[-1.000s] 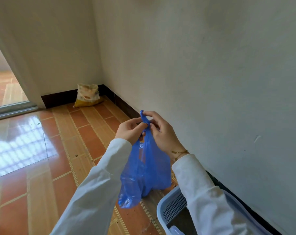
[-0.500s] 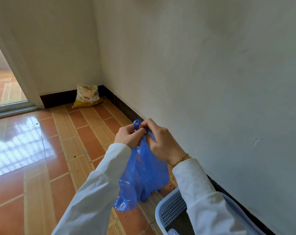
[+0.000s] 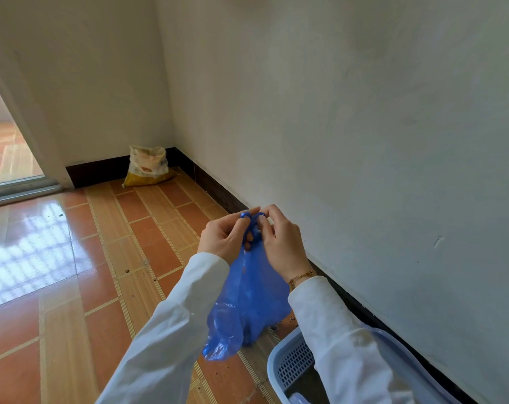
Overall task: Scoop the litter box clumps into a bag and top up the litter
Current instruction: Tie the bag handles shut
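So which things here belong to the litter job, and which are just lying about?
Part of the job:
- blue bag, its top pinched by the left hand and right hand
- litter box, bottom right
- yellow-and-white sack in the corner, possibly spare litter

Just there:
- scattered crumbs on the floor tiles

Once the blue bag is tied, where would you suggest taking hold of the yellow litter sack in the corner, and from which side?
Probably by the open, crumpled top of the yellow litter sack, gathered from above. It stands upright with the mouth facing up, its back and right side close to the corner walls, so only the top and front are free. Both the left hand and right hand are now busy with the blue bag.
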A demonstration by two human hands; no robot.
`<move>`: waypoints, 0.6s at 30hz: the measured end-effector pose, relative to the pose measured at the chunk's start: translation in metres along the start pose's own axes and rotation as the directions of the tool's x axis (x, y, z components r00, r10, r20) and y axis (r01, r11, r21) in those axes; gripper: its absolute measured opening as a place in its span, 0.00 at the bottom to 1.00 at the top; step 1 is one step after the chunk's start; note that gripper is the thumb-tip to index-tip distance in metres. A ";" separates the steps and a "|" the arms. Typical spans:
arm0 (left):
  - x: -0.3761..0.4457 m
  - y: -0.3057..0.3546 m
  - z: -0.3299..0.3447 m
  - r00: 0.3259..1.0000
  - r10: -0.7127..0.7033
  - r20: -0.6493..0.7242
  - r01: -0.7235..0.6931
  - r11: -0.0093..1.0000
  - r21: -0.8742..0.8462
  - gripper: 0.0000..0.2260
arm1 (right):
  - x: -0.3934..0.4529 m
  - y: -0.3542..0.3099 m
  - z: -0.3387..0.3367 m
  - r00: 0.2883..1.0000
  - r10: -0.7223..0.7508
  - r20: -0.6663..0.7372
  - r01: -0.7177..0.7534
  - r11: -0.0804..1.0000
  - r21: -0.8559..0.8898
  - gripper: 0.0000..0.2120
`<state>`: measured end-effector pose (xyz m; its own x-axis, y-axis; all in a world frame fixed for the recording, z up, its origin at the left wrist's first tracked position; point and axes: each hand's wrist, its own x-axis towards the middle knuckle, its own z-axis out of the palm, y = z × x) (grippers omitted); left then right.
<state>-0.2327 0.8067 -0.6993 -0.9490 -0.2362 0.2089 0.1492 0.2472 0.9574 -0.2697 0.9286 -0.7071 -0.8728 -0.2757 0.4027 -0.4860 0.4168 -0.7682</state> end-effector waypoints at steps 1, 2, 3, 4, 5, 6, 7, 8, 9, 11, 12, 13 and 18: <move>-0.001 -0.003 0.000 0.999 0.032 0.000 -0.032 0.996 0.080 0.11 | 0.001 0.003 0.001 0.999 0.048 -0.009 -0.048 0.999 0.003 0.07; -0.002 -0.007 0.001 0.998 0.070 0.002 -0.070 0.987 0.147 0.11 | 0.001 0.006 0.002 0.995 0.101 -0.012 -0.101 0.995 0.006 0.07; -0.003 -0.011 0.001 0.994 0.110 0.011 -0.110 0.974 0.199 0.11 | 0.002 0.011 0.002 0.987 0.159 -0.011 -0.159 0.987 0.013 0.08; -0.005 -0.014 0.001 0.986 0.163 0.023 -0.163 0.955 0.249 0.11 | 0.002 0.014 0.003 0.975 0.221 -0.002 -0.221 0.974 0.042 0.09; -0.006 -0.017 0.001 0.974 0.223 0.042 -0.225 0.924 0.310 0.11 | 0.003 0.019 0.004 0.958 0.285 0.013 -0.285 0.954 0.096 0.10; -0.006 -0.020 0.000 0.954 0.290 0.070 -0.295 0.880 0.373 0.11 | 0.004 0.022 0.005 0.940 0.340 0.035 -0.341 0.926 0.160 0.10; -0.005 -0.024 -0.001 0.926 0.363 0.106 -0.371 0.823 0.430 0.10 | 0.005 0.024 0.005 0.922 0.383 0.049 -0.385 0.899 0.207 0.10; -0.003 -0.028 0.000 0.893 0.425 0.147 -0.440 0.760 0.478 0.10 | 0.005 0.025 0.004 0.907 0.418 0.051 -0.417 0.874 0.248 0.10; -0.001 -0.030 0.000 0.867 0.465 0.181 -0.485 0.701 0.523 0.09 | 0.006 0.027 0.004 0.894 0.445 0.045 -0.438 0.851 0.288 0.10; 0.001 -0.032 0.002 0.873 0.437 0.215 -0.471 0.642 0.605 0.07 | 0.006 0.027 0.002 0.875 0.481 0.056 -0.466 0.804 0.369 0.11; 0.003 -0.032 0.003 0.898 0.381 0.219 -0.426 0.631 0.648 0.07 | 0.005 0.026 0.001 0.873 0.484 0.068 -0.471 0.796 0.380 0.12; 0.004 -0.031 0.004 0.922 0.322 0.217 -0.378 0.623 0.685 0.08 | 0.005 0.026 0.001 0.881 0.468 0.075 -0.461 0.810 0.362 0.12; 0.004 -0.022 0.003 0.983 -0.016 0.182 -0.047 0.940 0.337 0.13 | 0.003 0.016 0.002 0.969 0.247 0.005 -0.242 0.947 0.212 0.09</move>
<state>-0.2404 0.8037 -0.7203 -0.9860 -0.0650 0.1537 0.0913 0.5606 0.8231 -0.2804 0.9324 -0.7192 -0.9655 -0.1686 0.1984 -0.2396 0.2775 -0.9304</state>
